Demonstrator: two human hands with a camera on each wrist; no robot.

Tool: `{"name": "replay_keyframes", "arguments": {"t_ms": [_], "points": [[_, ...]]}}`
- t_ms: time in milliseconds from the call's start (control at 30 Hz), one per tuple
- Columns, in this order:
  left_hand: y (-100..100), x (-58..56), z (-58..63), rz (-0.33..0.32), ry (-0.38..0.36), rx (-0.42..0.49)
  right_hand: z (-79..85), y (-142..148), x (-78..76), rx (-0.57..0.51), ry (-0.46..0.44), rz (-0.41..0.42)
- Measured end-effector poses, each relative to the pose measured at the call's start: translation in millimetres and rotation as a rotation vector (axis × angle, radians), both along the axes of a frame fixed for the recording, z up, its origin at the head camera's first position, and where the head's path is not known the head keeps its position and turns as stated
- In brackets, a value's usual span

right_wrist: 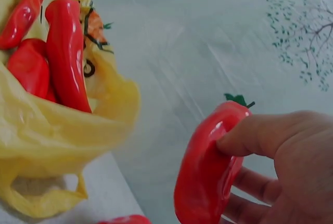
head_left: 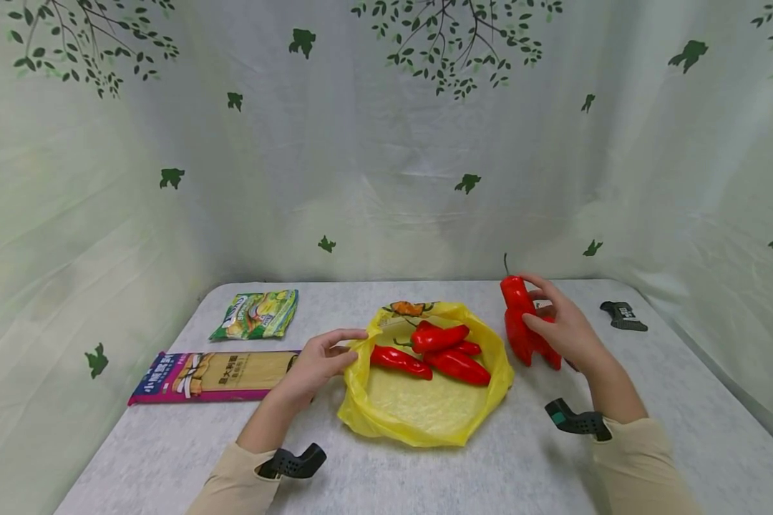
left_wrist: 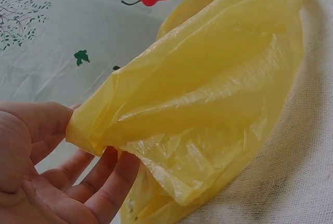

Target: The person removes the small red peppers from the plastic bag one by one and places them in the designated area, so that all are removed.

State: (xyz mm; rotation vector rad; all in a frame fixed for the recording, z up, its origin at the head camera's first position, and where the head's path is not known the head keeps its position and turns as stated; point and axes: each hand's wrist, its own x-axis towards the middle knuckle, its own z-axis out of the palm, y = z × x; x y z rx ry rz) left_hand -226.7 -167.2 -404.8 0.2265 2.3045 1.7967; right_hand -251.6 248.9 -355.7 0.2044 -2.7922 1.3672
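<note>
While my left hand (head_left: pixel 325 363) pinches the rim of the yellow plastic bag (head_left: pixel 415 433), my right hand (head_left: pixel 567 325) grips a red chili pepper (head_left: pixel 515 295) between thumb and fingers. I count about four chilies (head_left: pixel 457 368) inside; at least one more (head_left: pixel 519 342) is left on the table (head_left: pixel 361 486). Chinese characters mark the noodle packet (head_left: pixel 251 373), too small for my feed, like the green packet's (head_left: pixel 255 315) lettering.

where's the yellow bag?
In the head view, the yellow bag sits near centre, right of the purple packet, its left rim held by the left hand.
</note>
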Motion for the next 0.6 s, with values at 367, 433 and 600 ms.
{"name": "replay_keyframes", "arguments": {"t_ms": [367, 433, 600], "points": [[1, 0.2, -1.6, 0.004, -0.007, 0.005, -9.0, 17, -7.8, -0.003, -0.029, -0.126], [1, 0.2, -1.7, 0.004, -0.004, 0.006, -10.5, 20, -8.8, -0.014, -0.034, -0.138], [0, 0.2, -1.2, 0.003, 0.002, 0.001, -14.7, 28, -11.5, -0.025, -0.045, -0.173]]}}
